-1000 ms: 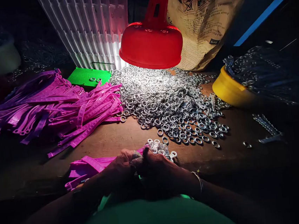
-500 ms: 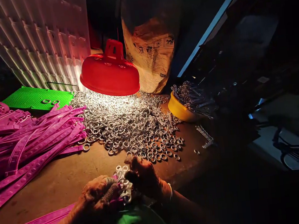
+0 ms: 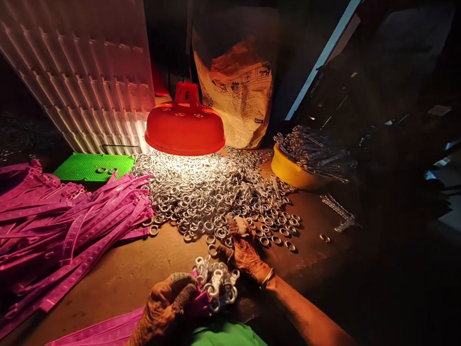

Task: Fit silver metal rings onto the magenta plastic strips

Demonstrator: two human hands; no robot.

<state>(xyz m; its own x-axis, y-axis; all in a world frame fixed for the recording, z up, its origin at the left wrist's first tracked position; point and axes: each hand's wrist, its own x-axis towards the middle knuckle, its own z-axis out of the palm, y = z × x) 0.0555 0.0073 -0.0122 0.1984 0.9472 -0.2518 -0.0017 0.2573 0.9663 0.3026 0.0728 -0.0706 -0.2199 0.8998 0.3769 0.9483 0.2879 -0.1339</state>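
The left hand (image 3: 165, 304) pinches pink straps (image 3: 93, 338) tightly; the right hand (image 3: 247, 255) curls its fingers (gripping or not, I cannot tell) at metal rings (image 3: 200, 197).

Glare under lamp (image 3: 184, 127), dark edges perhaps blurred

Left hand (image 3: 167, 299) clenched, right hand (image 3: 244, 250) extended farther forward

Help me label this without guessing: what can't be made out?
All in the head view:
Whether the right hand holds anything: hidden by the hand itself.
Gripped part of the pink strips: covered by the left hand.
What glows inside the red lampshade: hidden by its shell.
Fine print on the paper bag: too small.
The pink pile's left end: cut off by the picture's edge.
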